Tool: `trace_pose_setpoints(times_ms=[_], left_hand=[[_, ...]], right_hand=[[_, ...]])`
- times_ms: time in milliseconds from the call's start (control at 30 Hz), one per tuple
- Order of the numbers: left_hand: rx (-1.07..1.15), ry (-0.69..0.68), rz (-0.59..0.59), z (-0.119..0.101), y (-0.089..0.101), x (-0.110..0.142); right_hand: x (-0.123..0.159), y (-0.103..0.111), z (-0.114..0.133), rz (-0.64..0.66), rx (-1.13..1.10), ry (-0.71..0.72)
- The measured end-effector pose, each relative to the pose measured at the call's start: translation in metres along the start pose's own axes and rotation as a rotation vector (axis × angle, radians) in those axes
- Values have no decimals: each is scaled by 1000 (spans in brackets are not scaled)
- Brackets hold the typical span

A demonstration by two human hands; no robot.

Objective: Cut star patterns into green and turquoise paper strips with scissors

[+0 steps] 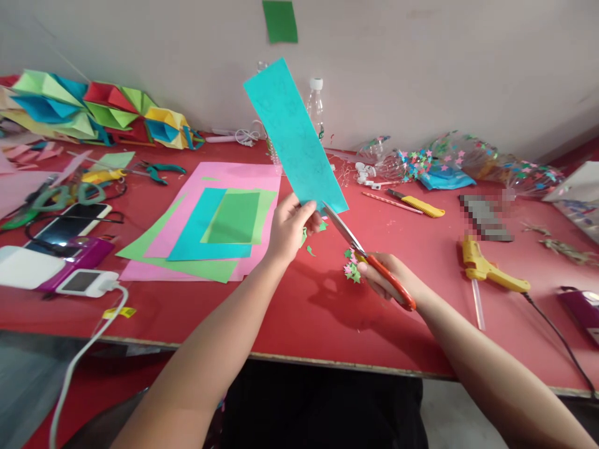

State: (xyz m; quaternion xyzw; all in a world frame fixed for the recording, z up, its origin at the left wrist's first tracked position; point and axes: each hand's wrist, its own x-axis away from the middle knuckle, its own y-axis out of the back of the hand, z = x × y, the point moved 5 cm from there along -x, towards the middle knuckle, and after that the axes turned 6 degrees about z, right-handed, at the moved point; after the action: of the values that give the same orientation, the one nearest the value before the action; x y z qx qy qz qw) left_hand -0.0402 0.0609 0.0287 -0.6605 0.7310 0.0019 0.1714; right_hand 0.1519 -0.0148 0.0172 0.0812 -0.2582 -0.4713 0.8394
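My left hand (289, 226) pinches the lower edge of a long teal paper strip (294, 134) and holds it upright and tilted above the red table (327, 312). Faint pencil outlines show on the strip. My right hand (388, 277) grips orange-handled scissors (369, 255); their blades point up-left and meet the strip's bottom edge. Small cut paper stars (352, 267) in pink and green lie on the table just left of my right hand.
Stacked pink, green and teal sheets (210, 227) lie left of centre. A yellow glue gun (486, 268), a yellow utility knife (421, 204) and a pencil sit to the right. Phones and a power bank (70, 255) are at far left, folded paper decorations (93, 109) along the wall.
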Motion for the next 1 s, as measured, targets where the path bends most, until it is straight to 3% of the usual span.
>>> trace_pose_setpoints(times_ms=[167, 1000], left_hand=[[45, 47, 20, 4, -2, 0], [23, 23, 99, 0, -6, 1]], right_hand=[[-1, 2, -4, -8, 7, 16], [1, 2, -6, 60, -22, 20]])
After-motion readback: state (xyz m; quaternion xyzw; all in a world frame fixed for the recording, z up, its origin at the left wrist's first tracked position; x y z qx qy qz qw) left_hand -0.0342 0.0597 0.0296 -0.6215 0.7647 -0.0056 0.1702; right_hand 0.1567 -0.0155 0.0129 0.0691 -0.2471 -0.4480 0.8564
